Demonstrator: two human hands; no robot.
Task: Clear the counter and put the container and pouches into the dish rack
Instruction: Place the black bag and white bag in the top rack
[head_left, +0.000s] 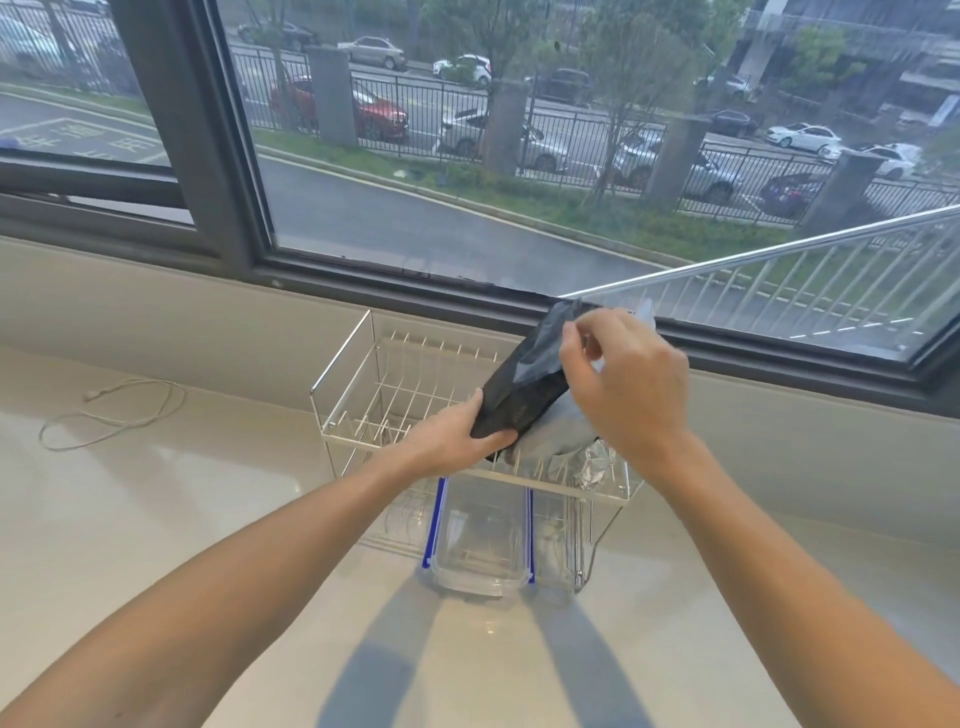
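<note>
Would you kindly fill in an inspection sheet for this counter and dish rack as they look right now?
Surface: pale counter, glossy, arm shadows in front.
Job's things: dish rack by the window; clear container in its lower tier; black pouch and grey pouch over the upper tier.
Clutter: crumpled foil at the rack's right end.
Hands: left hand grips the black pouch's lower end; right hand pinches its top.
Cables: white cord loose on the left.
Surroundings: window onto street, parked cars.
</note>
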